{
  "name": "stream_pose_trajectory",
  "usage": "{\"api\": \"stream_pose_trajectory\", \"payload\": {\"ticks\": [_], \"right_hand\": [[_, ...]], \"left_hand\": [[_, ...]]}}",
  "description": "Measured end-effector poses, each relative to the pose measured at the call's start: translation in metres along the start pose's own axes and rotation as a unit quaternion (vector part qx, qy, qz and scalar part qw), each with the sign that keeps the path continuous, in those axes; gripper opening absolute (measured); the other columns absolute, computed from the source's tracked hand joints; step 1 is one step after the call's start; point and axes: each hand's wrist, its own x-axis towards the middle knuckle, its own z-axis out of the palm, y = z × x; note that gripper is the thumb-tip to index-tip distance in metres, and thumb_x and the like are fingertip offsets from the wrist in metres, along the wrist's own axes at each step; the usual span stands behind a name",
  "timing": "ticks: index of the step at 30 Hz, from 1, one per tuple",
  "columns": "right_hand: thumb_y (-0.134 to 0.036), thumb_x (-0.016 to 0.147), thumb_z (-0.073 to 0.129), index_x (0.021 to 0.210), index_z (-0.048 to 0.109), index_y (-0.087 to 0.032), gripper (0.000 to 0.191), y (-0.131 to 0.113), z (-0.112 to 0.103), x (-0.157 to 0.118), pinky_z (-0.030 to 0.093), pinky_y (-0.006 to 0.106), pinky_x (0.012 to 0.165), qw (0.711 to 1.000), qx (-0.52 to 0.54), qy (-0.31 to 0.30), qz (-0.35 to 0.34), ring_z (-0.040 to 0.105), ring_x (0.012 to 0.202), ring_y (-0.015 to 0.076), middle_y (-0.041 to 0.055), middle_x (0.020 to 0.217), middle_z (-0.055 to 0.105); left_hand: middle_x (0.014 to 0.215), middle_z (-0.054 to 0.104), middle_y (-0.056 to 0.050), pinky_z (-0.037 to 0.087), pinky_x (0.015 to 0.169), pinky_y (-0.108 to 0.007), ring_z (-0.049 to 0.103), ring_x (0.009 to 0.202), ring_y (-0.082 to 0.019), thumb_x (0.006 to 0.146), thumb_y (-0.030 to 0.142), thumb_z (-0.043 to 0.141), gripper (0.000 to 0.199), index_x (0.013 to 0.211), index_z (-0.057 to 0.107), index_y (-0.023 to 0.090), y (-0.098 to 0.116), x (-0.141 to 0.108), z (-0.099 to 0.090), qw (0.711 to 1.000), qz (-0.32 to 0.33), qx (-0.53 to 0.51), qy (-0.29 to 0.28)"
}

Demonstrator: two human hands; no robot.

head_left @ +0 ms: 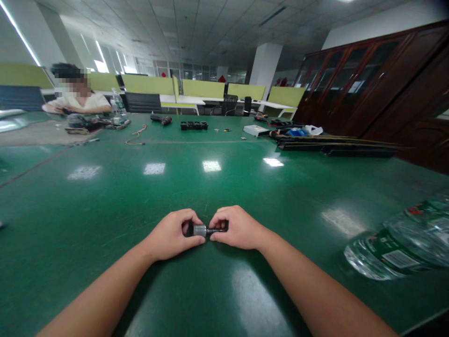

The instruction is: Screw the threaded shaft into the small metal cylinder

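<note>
In the head view, a small silver metal cylinder [199, 230] with a dark, ridged shaft [214, 230] lies level between my hands, just above or on the green table [168, 290]. My left hand [175, 235] is closed around the cylinder, thumb at the near side and fingers at the far side. From the right, my right hand [238, 228] curls around the shaft, its thumb and fingertips close to it. The shaft's far end is partly hidden by that hand. The exact kind of this metal part cannot be made out.
A large water bottle [396, 250] lies on its side at the right. Toward the back are a power drill [161, 120], a black tray-like part [194, 125], a white box [256, 130] and long black bars [315, 144]. A person [79, 100] sits at the far left.
</note>
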Motion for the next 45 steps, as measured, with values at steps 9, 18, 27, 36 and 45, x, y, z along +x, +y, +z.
{"api": "stream_pose_trajectory", "payload": {"ticks": [9,18,27,36,45], "right_hand": [[-0.018,0.068,0.075,0.077,0.072,-0.017,0.01,0.0,-0.004,-0.001,0.04,0.021,0.06,1.0,-0.012,0.003,0.005,0.055,0.063,0.0098,-0.0015,0.069,0.062],[-0.019,0.068,0.075,0.078,0.073,-0.017,0.011,0.004,-0.01,-0.002,0.041,0.022,0.06,1.0,-0.015,-0.012,0.017,0.058,0.065,0.0105,-0.0006,0.072,0.064],[-0.02,0.068,0.076,0.078,0.075,-0.018,0.011,0.012,-0.018,-0.005,0.043,0.022,0.061,0.999,-0.005,-0.025,0.042,0.059,0.066,0.0113,0.0,0.073,0.066],[-0.02,0.065,0.076,0.078,0.076,-0.017,0.013,0.021,-0.033,-0.008,0.044,0.022,0.059,0.995,-0.001,-0.033,0.095,0.059,0.065,0.0122,0.0008,0.072,0.066],[-0.019,0.066,0.075,0.078,0.075,-0.017,0.012,0.022,-0.035,-0.01,0.044,0.023,0.059,0.996,0.004,-0.035,0.088,0.059,0.065,0.0124,0.0008,0.072,0.066]], "left_hand": [[0.07,0.053,0.003,0.033,0.058,-0.025,0.05,0.065,-0.015,0.074,0.038,0.07,0.025,0.088,0.065,0.018,0.003,-0.001,-0.001,1.0,-0.011,-0.005,-0.002],[0.07,0.053,0.003,0.033,0.057,-0.025,0.05,0.064,-0.015,0.074,0.039,0.07,0.025,0.088,0.065,0.019,0.002,0.0,-0.001,1.0,-0.013,-0.004,-0.001],[0.068,0.053,0.003,0.033,0.056,-0.024,0.05,0.063,-0.015,0.075,0.041,0.069,0.026,0.088,0.065,0.019,0.003,0.0,-0.001,1.0,-0.019,-0.006,-0.004],[0.066,0.053,0.003,0.034,0.057,-0.024,0.05,0.063,-0.015,0.076,0.043,0.069,0.028,0.087,0.065,0.019,0.002,0.0,-0.002,1.0,-0.022,-0.007,0.003],[0.066,0.054,0.003,0.033,0.057,-0.024,0.05,0.063,-0.016,0.076,0.044,0.067,0.028,0.088,0.064,0.019,0.004,-0.001,-0.002,1.0,-0.021,-0.006,0.003]]}}
